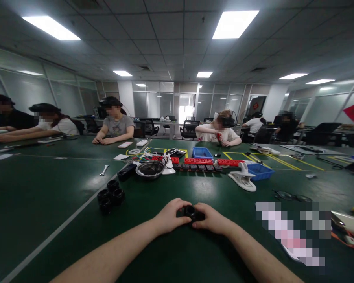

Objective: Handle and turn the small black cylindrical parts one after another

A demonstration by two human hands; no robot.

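Note:
Both hands meet on a small black round fitting [190, 210] with an opening in its top, just above or on the green table. My left hand [174, 214] curls its thumb and fingers around the left side. My right hand [208, 217] pinches the same fitting from the right. To the left, several similar black fittings [110, 196] stand in a tight group, some stacked on others. Fingers hide part of the held fitting's sides.
Beyond my hands are a metal bowl [150, 169], red strips [198, 161], white clip stands [243, 179] and blue trays [260, 171]. A wrench [104, 170] lies left, glasses [293, 195] right. A person [220, 129] works opposite; others sit along the table.

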